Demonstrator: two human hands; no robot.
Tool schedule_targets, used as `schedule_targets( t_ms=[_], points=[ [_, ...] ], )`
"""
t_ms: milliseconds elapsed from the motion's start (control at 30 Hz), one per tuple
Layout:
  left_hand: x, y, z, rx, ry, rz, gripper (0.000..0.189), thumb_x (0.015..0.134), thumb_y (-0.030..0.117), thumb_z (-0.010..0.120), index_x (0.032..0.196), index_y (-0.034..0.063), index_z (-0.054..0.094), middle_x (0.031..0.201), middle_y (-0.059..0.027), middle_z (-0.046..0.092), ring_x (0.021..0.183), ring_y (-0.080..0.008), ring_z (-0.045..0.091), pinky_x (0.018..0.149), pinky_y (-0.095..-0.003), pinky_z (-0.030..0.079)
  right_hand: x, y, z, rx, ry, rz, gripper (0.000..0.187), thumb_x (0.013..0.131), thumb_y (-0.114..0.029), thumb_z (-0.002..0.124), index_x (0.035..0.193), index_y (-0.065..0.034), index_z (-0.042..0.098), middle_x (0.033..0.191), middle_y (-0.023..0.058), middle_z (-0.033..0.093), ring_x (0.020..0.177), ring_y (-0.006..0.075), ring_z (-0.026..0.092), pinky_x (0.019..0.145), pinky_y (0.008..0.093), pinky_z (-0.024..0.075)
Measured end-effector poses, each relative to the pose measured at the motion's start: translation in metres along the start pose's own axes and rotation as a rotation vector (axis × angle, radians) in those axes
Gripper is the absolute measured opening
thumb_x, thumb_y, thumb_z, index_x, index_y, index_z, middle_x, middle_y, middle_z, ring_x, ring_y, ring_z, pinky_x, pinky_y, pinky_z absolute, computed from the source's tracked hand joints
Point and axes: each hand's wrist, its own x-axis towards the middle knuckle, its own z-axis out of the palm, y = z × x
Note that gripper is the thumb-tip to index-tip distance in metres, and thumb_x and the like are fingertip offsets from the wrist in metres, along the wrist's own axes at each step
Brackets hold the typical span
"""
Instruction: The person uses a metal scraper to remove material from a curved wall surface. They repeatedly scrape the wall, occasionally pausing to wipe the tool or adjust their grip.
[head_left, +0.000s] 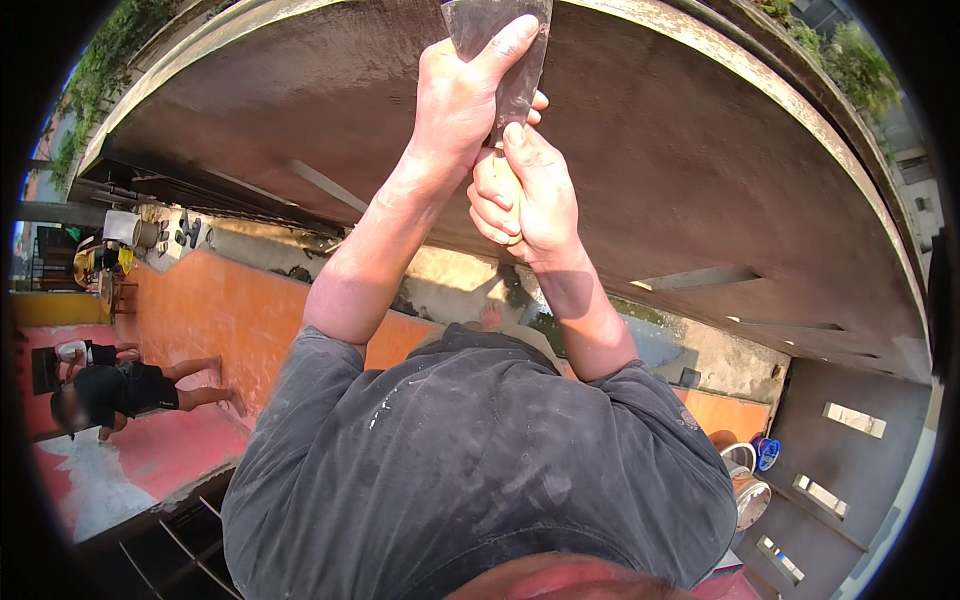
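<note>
A wide metal scraper is held up at the top centre, its blade edge toward the picture's top rim and against or in front of a dark brown wall. My left hand grips the blade, with the thumb flat on its face and fingertips showing at the far side. Just below, my right hand is closed around the scraper's light yellowish handle. The two hands touch or nearly touch. Whether the blade edge meets the wall cannot be told.
Slots pierce the brown wall low down. A wet concrete strip and an orange floor lie below. Two other people are at the left by a pink and white surface. Buckets, one blue, stand at the lower right beside a grey slotted wall.
</note>
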Motion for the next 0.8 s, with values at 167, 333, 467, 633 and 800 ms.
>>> schedule_targets(
  t_ms=[167, 333, 467, 633, 800],
  points=[
    [-0.010, -0.009, 0.002, 0.012, -0.011, -0.084, 0.034, 0.095, 0.037, 0.074, 0.093, 0.0038, 0.068, 0.070, -0.0046, 0.065, 0.054, -0.0126, 0.067, 0.047, -0.0258, 0.055, -0.015, 0.011, -0.007, 0.051, 0.028, 0.015, 0.031, 0.112, -0.039, 0.042, 0.109, -0.0088, 0.048, 0.059, 0.0020, 0.041, 0.035, 0.0091, 0.034, 0.031, 0.0240, 0.0299],
    [-0.012, -0.017, 0.002, -0.016, 0.006, -0.083, 0.034, 0.095, 0.036, 0.075, 0.094, 0.0025, 0.068, 0.072, -0.0055, 0.065, 0.055, -0.0136, 0.067, 0.048, -0.0269, 0.055, -0.020, 0.006, -0.006, -0.002, 0.043, 0.021, 0.030, 0.113, -0.038, 0.042, 0.107, -0.0090, 0.048, 0.060, 0.0017, 0.043, 0.036, 0.0091, 0.034, 0.031, 0.0239, 0.0298],
    [-0.005, -0.002, 0.006, 0.000, 0.027, -0.011, 0.036, 0.094, 0.039, 0.075, 0.089, 0.0033, 0.067, 0.070, -0.0045, 0.065, 0.055, -0.0139, 0.067, 0.049, -0.0270, 0.056, -0.007, -0.004, -0.003, 0.025, -0.011, 0.028, 0.029, 0.113, -0.036, 0.043, 0.105, -0.0086, 0.048, 0.060, 0.0016, 0.043, 0.037, 0.0089, 0.035, 0.032, 0.0241, 0.0308],
    [-0.015, -0.015, 0.009, -0.078, 0.019, -0.067, 0.035, 0.094, 0.037, 0.075, 0.090, 0.0034, 0.067, 0.070, -0.0047, 0.065, 0.055, -0.0135, 0.067, 0.048, -0.0274, 0.055, -0.024, 0.001, -0.007, 0.050, 0.020, 0.064, 0.029, 0.112, -0.038, 0.043, 0.110, -0.0102, 0.049, 0.060, 0.0020, 0.042, 0.035, 0.0089, 0.034, 0.030, 0.0228, 0.0298],
    [0.001, 0.004, 0.007, 0.006, 0.011, 0.026, 0.038, 0.095, 0.040, 0.074, 0.088, 0.0034, 0.066, 0.071, -0.0059, 0.065, 0.056, -0.0130, 0.066, 0.051, -0.0266, 0.056, -0.002, -0.014, 0.001, 0.026, -0.065, 0.008, 0.029, 0.114, -0.035, 0.040, 0.103, -0.0087, 0.047, 0.061, 0.0013, 0.042, 0.037, 0.0085, 0.035, 0.032, 0.0234, 0.0310]
  ],
)
